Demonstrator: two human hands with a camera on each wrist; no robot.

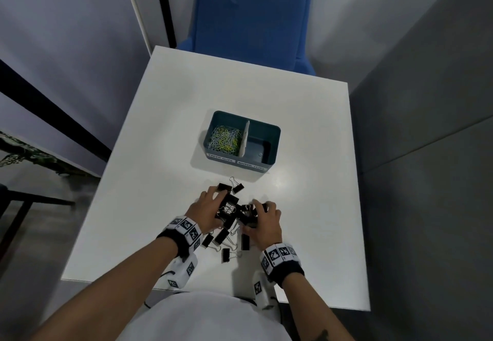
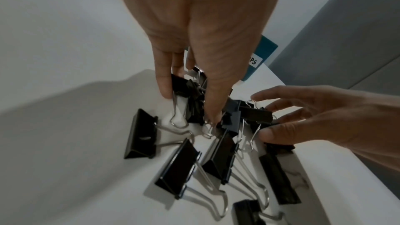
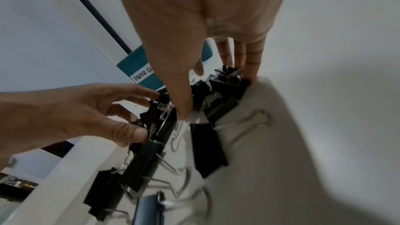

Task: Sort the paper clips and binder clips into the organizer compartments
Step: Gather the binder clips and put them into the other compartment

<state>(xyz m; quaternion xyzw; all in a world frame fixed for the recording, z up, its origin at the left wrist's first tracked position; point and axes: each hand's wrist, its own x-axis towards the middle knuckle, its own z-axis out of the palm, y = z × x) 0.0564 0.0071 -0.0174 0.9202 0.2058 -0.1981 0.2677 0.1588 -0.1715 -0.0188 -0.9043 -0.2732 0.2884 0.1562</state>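
Observation:
A teal organizer (image 1: pixel 270 137) stands mid-table; its left compartment, labelled paper clips, holds several coloured paper clips (image 1: pixel 225 139), and its right compartment (image 1: pixel 262 147) looks empty. A heap of black binder clips (image 1: pixel 231 211) lies in front of it. My left hand (image 1: pixel 213 204) grips a bunch from the left, fingers and thumb curled round them (image 2: pixel 188 105). On the heap's right side my right hand (image 1: pixel 262 216) holds another bunch (image 3: pixel 216 93). Loose binder clips (image 1: pixel 222 236) lie nearer me, and two more (image 1: pixel 230 188) lie just beyond the hands.
The white table (image 1: pixel 160 153) ends close to my body. A blue chair (image 1: pixel 250 20) stands behind its far edge. A grey partition (image 1: pixel 426 127) runs along the right, and a wall with a dark strip lies on the left.

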